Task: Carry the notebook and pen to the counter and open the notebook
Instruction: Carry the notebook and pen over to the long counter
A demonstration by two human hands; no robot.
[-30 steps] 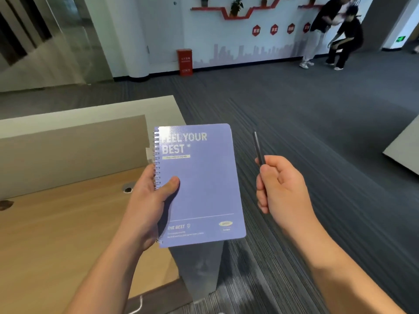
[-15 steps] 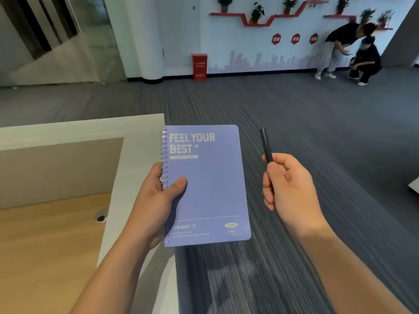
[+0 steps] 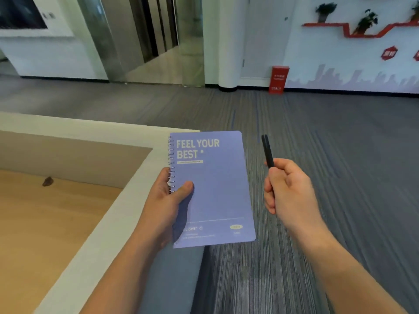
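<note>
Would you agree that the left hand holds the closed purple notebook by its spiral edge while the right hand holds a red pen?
Not quite: the pen is black, not red, as the head view shows. The left hand does hold the closed purple notebook by its spiral edge, and the right hand holds the pen.

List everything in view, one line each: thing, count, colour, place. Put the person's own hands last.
notebook: one, lilac, spiral-bound, closed, held upright at centre.
pen: one, black, sticking up from the right fist.
counter: one, white rim with a wooden top, at left below the notebook.
carpet: one, grey striped, across the floor at right.
red box: one, red, standing on the floor against the far wall.
wall shelf: one, red, stepped, upper right, carrying potted plants.
left hand: one, gripping the notebook's spiral edge, thumb on the cover.
right hand: one, closed around the pen.
</note>
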